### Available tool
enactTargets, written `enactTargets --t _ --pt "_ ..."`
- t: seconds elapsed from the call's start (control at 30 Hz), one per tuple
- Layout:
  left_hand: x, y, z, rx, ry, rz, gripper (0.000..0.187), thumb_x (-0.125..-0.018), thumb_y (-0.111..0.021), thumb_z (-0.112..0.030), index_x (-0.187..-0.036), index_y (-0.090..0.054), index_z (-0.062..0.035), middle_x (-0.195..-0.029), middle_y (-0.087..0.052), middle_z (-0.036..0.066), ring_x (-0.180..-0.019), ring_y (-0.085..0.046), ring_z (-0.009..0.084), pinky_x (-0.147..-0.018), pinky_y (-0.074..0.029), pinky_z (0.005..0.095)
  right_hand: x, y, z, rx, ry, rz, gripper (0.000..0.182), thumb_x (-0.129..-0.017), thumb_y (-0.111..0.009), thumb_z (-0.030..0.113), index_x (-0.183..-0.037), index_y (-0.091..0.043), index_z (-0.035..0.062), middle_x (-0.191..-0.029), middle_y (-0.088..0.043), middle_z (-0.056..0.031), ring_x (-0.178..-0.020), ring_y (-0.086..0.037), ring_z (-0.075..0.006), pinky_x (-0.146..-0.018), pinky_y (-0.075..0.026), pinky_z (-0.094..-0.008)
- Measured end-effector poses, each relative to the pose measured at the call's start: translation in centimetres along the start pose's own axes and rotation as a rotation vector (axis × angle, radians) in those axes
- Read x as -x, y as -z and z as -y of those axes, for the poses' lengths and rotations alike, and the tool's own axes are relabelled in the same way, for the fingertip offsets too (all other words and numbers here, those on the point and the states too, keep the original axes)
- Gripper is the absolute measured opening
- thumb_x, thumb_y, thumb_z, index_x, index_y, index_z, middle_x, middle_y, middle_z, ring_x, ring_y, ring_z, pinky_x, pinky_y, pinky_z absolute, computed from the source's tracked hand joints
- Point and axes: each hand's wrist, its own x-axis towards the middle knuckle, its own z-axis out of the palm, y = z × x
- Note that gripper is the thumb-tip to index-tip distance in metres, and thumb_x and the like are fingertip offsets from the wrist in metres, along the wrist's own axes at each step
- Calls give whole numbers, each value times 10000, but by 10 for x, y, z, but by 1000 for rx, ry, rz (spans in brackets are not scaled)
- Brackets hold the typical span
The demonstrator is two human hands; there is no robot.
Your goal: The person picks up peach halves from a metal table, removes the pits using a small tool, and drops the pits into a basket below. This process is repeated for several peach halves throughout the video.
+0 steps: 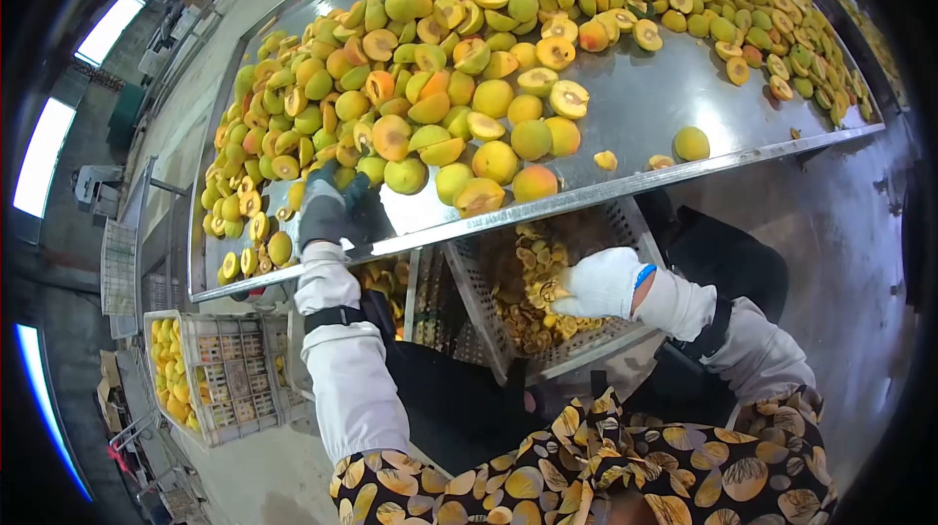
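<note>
Fruit (493, 163), whole and halved, heaped on metal table (635, 115): likely light, firm, slippery where cut; best held by rounded skin. Left hand (327, 210) among fruit, grip unclear. Right hand (601, 283) curled above crate (594, 350), any hold unclear.

No readable writing
No text, label, brand, number or sign can be read on the tabletop (645, 105), on the crate (239, 369) at eight o'clock, or on the white glove (601, 283) near the centre.
</note>
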Motion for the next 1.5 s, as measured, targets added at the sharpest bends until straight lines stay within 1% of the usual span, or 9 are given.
enactTargets --t 0.27,0.37,0.43,0.47,0.57,0.8,1.1,1.4,1.5 --pt "49 4 -30 58 112 82 419 -840 -696 -298 -1149 -645 -19 -1019 -702 204 -956 -694 299 -772 -568 399 3 1 5 -94 141 -198 486 -899 -584 555 -817 -693 88 -678 -656 -166 -650 -676 -359 -545 -523 -459" --pt "80 17 -48 1457 45 81 375 -868 -621 -20 -1239 -571 3 -1080 -646 131 -962 -651 240 -739 -589 367 6 16 16 -571 126 -209 436 -956 -560 491 -913 -636 64 -626 -626 -111 -543 -641 -253 -494 -495 -374" --pt "112 23 -125 916 -241 -188 438 -869 -595 124 -1298 -536 58 -1220 -608 132 -1080 -612 232 -902 -560 391 18 54 34 -1010 43 8 425 -987 -501 468 -960 -605 57 -607 -596 -77 -494 -604 -190 -478 -475 -331" --pt "133 54 -186 845 -109 -73 525 -864 -658 -14 -1356 -491 62 -1320 -560 160 -1195 -566 294 -1025 -484 464 21 61 38 -1133 57 25 433 -998 -464 471 -975 -596 59 -603 -583 -70 -473 -591 -173 -473 -471 -322" --pt "150 20 -224 2072 -14 155 564 -971 -548 -232 -1431 -406 63 -1414 -505 227 -1288 -517 317 -1062 -455 420 24 68 43 -1129 94 -113 465 -999 -468 479 -964 -602 35 -631 -611 -122 -535 -630 -225 -518 -491 -354" --pt "158 -14 -276 2065 309 51 446 -1050 -437 -411 -1215 -560 -15 -1159 -621 146 -1024 -623 269 -895 -540 382 10 29 32 -502 13 -551 481 -985 -499 507 -943 -638 48 -717 -662 -204 -710 -684 -367 -595 -526 -446" --pt "167 2 -308 1489 322 -164 631 -1080 -293 -496 -1164 -611 43 -1083 -662 124 -936 -640 189 -831 -533 303 10 18 35 -263 42 -840 446 -955 -578 478 -875 -627 42 -584 -619 -154 -530 -652 -332 -466 -499 -441" --pt "173 15 -318 1464 347 -274 675 -1080 -298 -496 -1019 -678 59 -908 -687 121 -797 -655 196 -757 -528 292 -1 19 31 -690 198 -538 501 -999 -476 488 -917 -625 17 -677 -635 -194 -595 -675 -282 -532 -506 -381" --pt "173 15 -319 1360 301 -297 680 -1082 -292 -494 -998 -687 53 -886 -687 113 -779 -649 185 -732 -520 290 11 38 32 -1205 53 -82 525 -1009 -472 504 -858 -594 16 -603 -578 -105 -471 -580 -207 -458 -447 -332"
